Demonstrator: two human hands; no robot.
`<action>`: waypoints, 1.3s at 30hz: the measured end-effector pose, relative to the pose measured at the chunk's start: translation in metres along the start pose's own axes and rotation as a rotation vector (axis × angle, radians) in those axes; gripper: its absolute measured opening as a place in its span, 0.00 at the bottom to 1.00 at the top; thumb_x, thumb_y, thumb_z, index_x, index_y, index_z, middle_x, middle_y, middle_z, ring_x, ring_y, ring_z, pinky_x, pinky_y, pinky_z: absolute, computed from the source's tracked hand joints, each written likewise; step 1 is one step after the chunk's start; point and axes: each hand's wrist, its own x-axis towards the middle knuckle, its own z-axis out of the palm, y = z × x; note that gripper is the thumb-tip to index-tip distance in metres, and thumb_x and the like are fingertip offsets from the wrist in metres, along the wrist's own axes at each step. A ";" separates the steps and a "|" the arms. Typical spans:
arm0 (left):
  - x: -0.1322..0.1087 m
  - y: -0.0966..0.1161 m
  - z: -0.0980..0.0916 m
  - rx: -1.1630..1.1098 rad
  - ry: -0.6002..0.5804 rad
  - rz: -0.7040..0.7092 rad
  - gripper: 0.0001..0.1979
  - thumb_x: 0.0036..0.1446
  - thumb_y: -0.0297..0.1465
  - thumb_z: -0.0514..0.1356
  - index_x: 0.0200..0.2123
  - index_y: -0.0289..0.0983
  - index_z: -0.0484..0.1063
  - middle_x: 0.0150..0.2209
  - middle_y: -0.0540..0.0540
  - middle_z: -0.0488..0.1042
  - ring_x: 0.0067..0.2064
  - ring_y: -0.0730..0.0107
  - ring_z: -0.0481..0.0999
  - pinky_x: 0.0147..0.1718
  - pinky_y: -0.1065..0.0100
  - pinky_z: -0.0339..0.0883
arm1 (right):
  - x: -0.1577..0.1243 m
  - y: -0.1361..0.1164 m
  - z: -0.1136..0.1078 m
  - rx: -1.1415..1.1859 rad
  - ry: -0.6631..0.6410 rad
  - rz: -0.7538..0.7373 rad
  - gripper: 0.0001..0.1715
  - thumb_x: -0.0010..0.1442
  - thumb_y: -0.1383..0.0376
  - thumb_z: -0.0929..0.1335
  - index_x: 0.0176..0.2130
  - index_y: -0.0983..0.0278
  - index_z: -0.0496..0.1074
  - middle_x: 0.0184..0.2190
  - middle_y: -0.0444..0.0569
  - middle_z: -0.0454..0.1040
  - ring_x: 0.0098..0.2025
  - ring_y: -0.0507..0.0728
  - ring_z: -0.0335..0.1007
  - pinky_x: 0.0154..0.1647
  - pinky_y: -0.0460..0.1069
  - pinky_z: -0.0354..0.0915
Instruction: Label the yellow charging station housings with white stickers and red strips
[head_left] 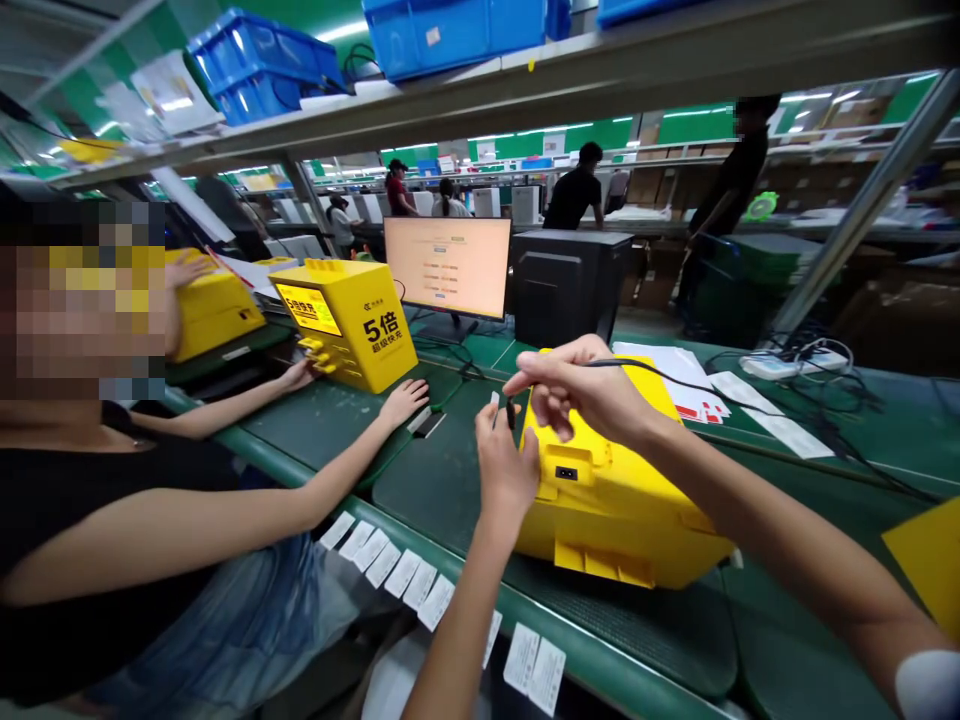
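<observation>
The black cable point(637, 370) is pinched between the thumb and fingers of the right hand point(577, 385), closed firmly on it, with a small black plug point(511, 413) held out just beyond the fingertips. The left hand point(506, 470) is raised directly beside the plug, its fingers partly curled; whether the plug or a small white piece point(495, 399) at its fingertips is gripped cannot be told. Both hands are held just above the near end of a yellow case point(615, 500), which is laid on a green bench mat point(450, 480) at lower centre, with a black rectangular socket point(566, 473) facing upward. The cable is trailed rightward across the bench. White paper slips point(382, 565) are lined along the bench edge at lower left.

A co-worker's arms point(225, 500) are stretched across the left side, and a hand point(401, 402) is laid flat on the mat beside a second yellow case point(349, 325). Another hand point(184, 268) is rested on a third yellow case point(214, 310) farther left. A lit monitor point(448, 268) and a black computer tower point(562, 285) are placed beyond, with blue crates point(442, 30) shelved overhead.
</observation>
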 end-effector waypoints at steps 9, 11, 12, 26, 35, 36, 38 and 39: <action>-0.002 0.007 -0.008 -0.086 -0.037 -0.003 0.20 0.56 0.17 0.58 0.52 0.33 0.73 0.53 0.37 0.70 0.56 0.58 0.74 0.57 0.58 0.70 | 0.008 0.024 -0.013 -0.569 -0.243 0.108 0.15 0.59 0.59 0.72 0.30 0.70 0.82 0.25 0.49 0.78 0.29 0.53 0.74 0.26 0.42 0.64; -0.003 0.007 -0.007 -0.090 -0.055 -0.015 0.20 0.55 0.15 0.59 0.49 0.35 0.74 0.55 0.38 0.69 0.59 0.56 0.71 0.60 0.57 0.68 | 0.005 0.028 -0.025 -0.551 -0.212 0.137 0.10 0.53 0.63 0.74 0.30 0.70 0.81 0.25 0.48 0.78 0.27 0.51 0.71 0.26 0.42 0.63; -0.003 0.007 -0.007 -0.089 -0.063 -0.024 0.20 0.54 0.15 0.60 0.49 0.35 0.74 0.56 0.38 0.68 0.60 0.55 0.70 0.62 0.56 0.67 | 0.002 0.028 -0.033 -0.552 -0.176 0.166 0.09 0.51 0.64 0.74 0.30 0.70 0.81 0.25 0.47 0.77 0.26 0.50 0.69 0.25 0.42 0.62; -0.003 0.008 -0.007 -0.132 -0.068 -0.048 0.13 0.61 0.20 0.59 0.47 0.36 0.75 0.57 0.39 0.68 0.60 0.57 0.71 0.61 0.54 0.68 | -0.037 0.031 -0.058 -0.762 -0.398 0.359 0.12 0.62 0.65 0.71 0.43 0.65 0.84 0.35 0.47 0.83 0.33 0.53 0.78 0.29 0.42 0.67; -0.004 0.007 -0.008 -0.146 -0.084 -0.058 0.13 0.61 0.21 0.59 0.47 0.37 0.76 0.57 0.39 0.68 0.58 0.56 0.74 0.60 0.54 0.70 | -0.023 0.014 -0.026 -1.273 -0.581 0.167 0.14 0.53 0.82 0.68 0.33 0.68 0.81 0.31 0.52 0.79 0.32 0.55 0.72 0.34 0.47 0.60; -0.004 0.007 -0.008 -0.146 -0.087 -0.055 0.13 0.61 0.21 0.59 0.47 0.37 0.76 0.57 0.39 0.68 0.58 0.55 0.74 0.60 0.54 0.70 | -0.024 0.015 -0.023 -1.306 -0.584 0.144 0.14 0.53 0.82 0.68 0.32 0.68 0.79 0.31 0.52 0.78 0.32 0.55 0.71 0.33 0.47 0.58; -0.004 0.006 -0.008 -0.143 -0.091 -0.045 0.13 0.61 0.21 0.59 0.47 0.37 0.76 0.57 0.39 0.68 0.58 0.56 0.74 0.59 0.55 0.71 | -0.026 0.017 -0.021 -1.319 -0.600 0.121 0.12 0.52 0.81 0.67 0.30 0.68 0.77 0.29 0.51 0.75 0.30 0.54 0.66 0.30 0.47 0.55; -0.004 0.006 -0.008 -0.141 -0.094 -0.044 0.13 0.61 0.21 0.58 0.47 0.37 0.76 0.57 0.39 0.68 0.58 0.56 0.74 0.59 0.56 0.71 | -0.027 0.018 -0.020 -1.311 -0.609 0.120 0.11 0.51 0.81 0.68 0.29 0.68 0.76 0.28 0.50 0.74 0.29 0.53 0.64 0.30 0.47 0.53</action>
